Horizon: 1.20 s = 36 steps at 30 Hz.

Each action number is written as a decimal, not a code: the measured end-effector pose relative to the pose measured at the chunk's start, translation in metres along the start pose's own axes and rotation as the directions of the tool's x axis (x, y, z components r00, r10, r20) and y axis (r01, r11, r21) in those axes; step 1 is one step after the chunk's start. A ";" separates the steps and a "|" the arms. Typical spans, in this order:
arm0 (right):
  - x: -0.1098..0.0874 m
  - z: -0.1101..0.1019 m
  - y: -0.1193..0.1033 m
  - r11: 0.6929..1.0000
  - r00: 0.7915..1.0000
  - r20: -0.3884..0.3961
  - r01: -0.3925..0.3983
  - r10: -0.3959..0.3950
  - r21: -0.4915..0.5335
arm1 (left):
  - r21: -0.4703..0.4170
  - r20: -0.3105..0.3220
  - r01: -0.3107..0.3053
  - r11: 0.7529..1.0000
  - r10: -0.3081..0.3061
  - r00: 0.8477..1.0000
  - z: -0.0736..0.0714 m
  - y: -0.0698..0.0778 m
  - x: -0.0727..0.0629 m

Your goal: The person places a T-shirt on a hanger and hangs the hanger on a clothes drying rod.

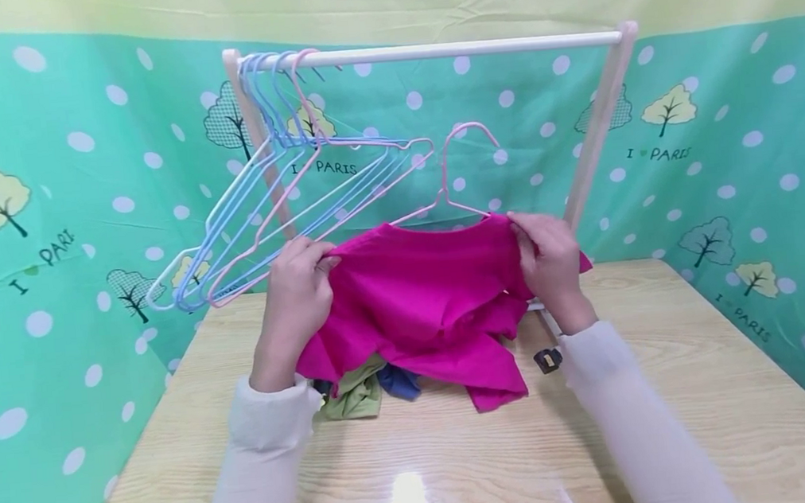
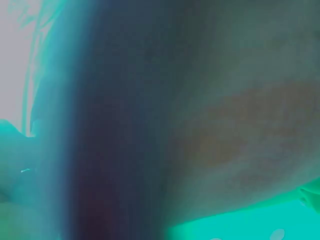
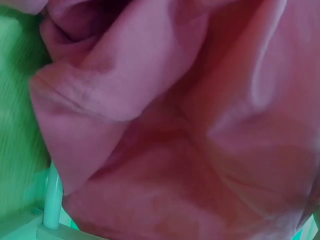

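A magenta short-sleeved top (image 1: 420,290) is held up over the table by both hands. At its left shoulder, my left hand (image 1: 299,296) pinches the cloth between thumb and fingers. My right hand (image 1: 550,258) grips the opposite shoulder the same way. A pink hanger (image 1: 443,168) pokes out of the neckline, its hook upward and apart from the rail; its lower part is hidden inside the top. Folds of the top (image 3: 150,125) fill most of the right wrist view. The left wrist view is too blurred to show what the hand holds.
A rack with a white rail (image 1: 457,48) stands behind, with several blue, white and pink hangers (image 1: 274,183) at its left end. Green (image 1: 358,395) and blue (image 1: 399,381) cloths lie partly under the top. A small black piece (image 1: 547,360) is near the right sleeve.
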State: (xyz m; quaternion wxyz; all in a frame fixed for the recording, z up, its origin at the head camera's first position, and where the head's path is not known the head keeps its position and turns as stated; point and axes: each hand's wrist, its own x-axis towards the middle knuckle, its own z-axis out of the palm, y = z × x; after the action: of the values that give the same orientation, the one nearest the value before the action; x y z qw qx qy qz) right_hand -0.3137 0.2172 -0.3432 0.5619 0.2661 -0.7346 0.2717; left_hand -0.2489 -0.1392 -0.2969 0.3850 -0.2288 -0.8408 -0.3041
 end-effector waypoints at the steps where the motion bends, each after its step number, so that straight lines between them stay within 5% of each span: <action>1: -0.001 0.001 -0.001 1.000 1.000 0.002 0.008 -0.008 -0.009 | 0.000 0.001 0.001 1.000 -0.001 1.000 -0.001 0.001 0.000; 12: -0.010 -0.005 -0.001 0.989 0.982 0.180 0.078 -0.055 -0.128 | -0.008 0.013 -0.010 1.000 0.010 1.000 -0.002 0.001 0.001; 25: -0.017 -0.022 0.007 1.000 0.939 0.342 -0.012 0.018 -0.020 | 0.027 0.043 0.020 0.999 -0.021 0.999 -0.004 -0.003 -0.002; 30: -0.011 -0.022 -0.004 0.999 0.934 0.353 -0.049 0.053 -0.020 | 0.057 0.054 0.018 0.998 -0.021 0.998 -0.001 -0.001 -0.002; 36: 0.002 -0.011 -0.028 0.995 0.959 0.271 -0.096 0.084 0.033 | 0.061 0.055 0.020 0.998 -0.023 0.998 0.002 0.005 -0.003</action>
State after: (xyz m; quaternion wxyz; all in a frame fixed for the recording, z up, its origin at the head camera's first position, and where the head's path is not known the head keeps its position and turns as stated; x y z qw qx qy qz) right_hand -0.2874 0.2052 -0.3357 0.4377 0.2796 -0.8090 0.2751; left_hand -0.2452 -0.1351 -0.2981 0.3647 -0.2164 -0.8625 -0.2762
